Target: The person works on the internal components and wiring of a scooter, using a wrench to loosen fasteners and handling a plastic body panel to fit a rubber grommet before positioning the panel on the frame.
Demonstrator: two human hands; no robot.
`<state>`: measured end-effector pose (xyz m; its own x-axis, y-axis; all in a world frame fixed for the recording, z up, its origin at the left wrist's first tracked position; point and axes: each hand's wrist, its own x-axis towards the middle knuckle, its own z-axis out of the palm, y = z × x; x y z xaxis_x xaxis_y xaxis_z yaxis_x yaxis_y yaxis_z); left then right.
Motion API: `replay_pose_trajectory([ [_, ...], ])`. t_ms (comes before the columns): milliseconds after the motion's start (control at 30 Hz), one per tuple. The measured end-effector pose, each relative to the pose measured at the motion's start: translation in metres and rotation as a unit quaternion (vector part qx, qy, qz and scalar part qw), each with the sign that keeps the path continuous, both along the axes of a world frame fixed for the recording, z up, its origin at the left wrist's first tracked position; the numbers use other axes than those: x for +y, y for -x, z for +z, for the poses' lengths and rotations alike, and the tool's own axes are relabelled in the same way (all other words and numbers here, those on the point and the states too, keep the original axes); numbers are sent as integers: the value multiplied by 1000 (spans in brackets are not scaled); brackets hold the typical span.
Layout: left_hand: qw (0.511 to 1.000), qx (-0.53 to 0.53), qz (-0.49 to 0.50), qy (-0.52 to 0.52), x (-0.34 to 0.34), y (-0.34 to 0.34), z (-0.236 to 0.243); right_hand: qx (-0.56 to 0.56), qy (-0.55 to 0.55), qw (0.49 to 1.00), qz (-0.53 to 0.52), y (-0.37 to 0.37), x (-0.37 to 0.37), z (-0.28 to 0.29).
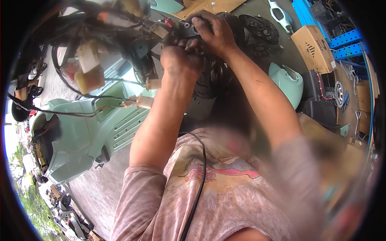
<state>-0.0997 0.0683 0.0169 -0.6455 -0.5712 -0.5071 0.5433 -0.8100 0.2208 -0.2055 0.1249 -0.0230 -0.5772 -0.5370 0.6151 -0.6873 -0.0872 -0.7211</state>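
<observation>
Both hands grasp one dark part: left hand (181, 60) clenched below, right hand (213, 32) gripping above; wiring harness (92, 68) dangling unconnected, work apparently mid-way.

Scooter body (92, 132) left, cardboard box (313, 48) right.

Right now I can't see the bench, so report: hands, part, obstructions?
Left hand and right hand both closed on small black metal part. Tangled black wiring harness hangs beside it.

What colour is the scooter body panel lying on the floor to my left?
Pale mint green; the scooter body panel shows best in the head view, left of the left hand.
</observation>
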Motion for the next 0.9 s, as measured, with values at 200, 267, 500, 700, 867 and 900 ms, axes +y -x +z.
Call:
replay_pose_trajectory([
  [200, 965, -39, -153, 208, 7, -31, -15, 125, 30, 988, -84, 1, 15, 11],
  [267, 911, -100, -226, 331, -4, -63, -23, 194, 59, 971, -129, -31, 30, 17],
  [500, 689, -283, -190, 639, -16, -75, -57, -239, -89, 967, 27, -98, 42, 8],
  [700, 585, -259, -157, 752, -30, -116, -82, -246, -154, 949, 127, -102, 21, -3],
  [867, 575, -365, -140, 719, -29, -133, -25, -362, -17, 931, 45, -115, -20, -35],
  [900, 503, -379, -92, 771, -37, -145, -26, -383, 4, 923, 46, -123, -34, -38],
])
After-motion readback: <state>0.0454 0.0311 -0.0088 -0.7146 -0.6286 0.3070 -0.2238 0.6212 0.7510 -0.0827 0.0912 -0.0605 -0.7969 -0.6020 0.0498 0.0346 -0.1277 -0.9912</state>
